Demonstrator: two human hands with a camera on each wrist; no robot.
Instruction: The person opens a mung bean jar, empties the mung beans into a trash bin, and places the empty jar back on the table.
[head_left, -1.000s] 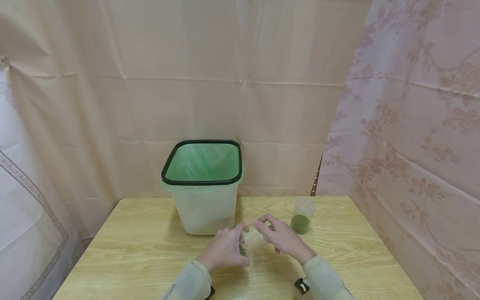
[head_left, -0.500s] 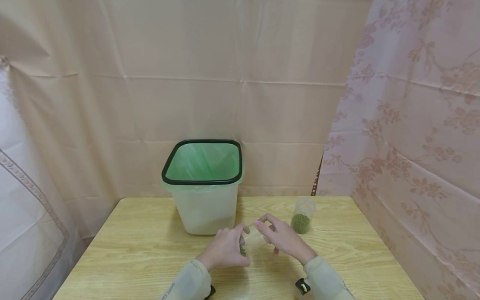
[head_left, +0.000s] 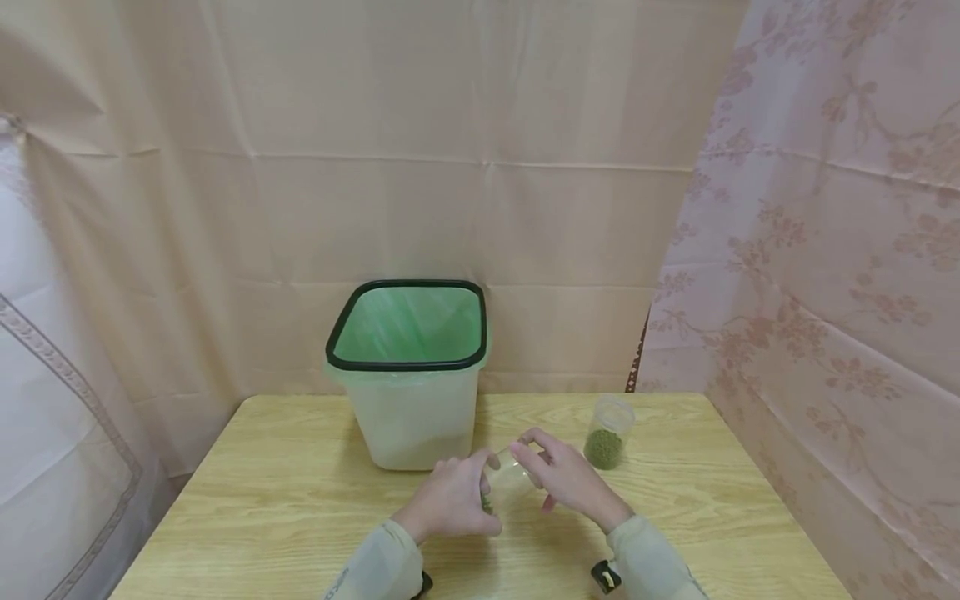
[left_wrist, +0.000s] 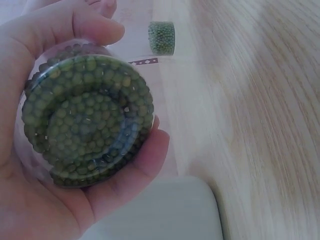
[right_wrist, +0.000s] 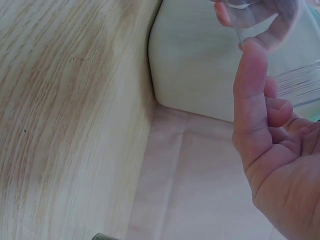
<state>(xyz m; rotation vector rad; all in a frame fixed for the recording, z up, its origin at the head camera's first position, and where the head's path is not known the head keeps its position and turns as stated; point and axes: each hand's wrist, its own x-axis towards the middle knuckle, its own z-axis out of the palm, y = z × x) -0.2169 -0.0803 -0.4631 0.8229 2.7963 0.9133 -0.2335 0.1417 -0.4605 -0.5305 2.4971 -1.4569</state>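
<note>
My left hand [head_left: 453, 497] grips a clear jar [left_wrist: 87, 120] of green beans [head_left: 486, 503] that look like mung beans. Tilted on its side, the jar turns its base toward the left wrist view, with the beans packed against that end. At the jar's other end is my right hand [head_left: 562, 471], its thumb and forefinger pinching the clear edge. The right wrist view has a fingertip [right_wrist: 252, 52] right at this transparent edge; part of the grip is cut off by the frame. To the right stands a second clear jar [head_left: 604, 448], partly filled with similar beans.
A white bin [head_left: 420, 425] with a black rim [head_left: 408, 365] and green liner [head_left: 412, 325] stands behind my hands, left of centre. All of it is on a wooden table [head_left: 270, 500]. Beige curtain [head_left: 360, 200] hangs behind, patterned pink cloth [head_left: 840, 317] at the right.
The lower fingers of my right hand have drawn in slightly toward the left. Both hands otherwise stay in place on the jar, and the bin and second jar have not moved.
</note>
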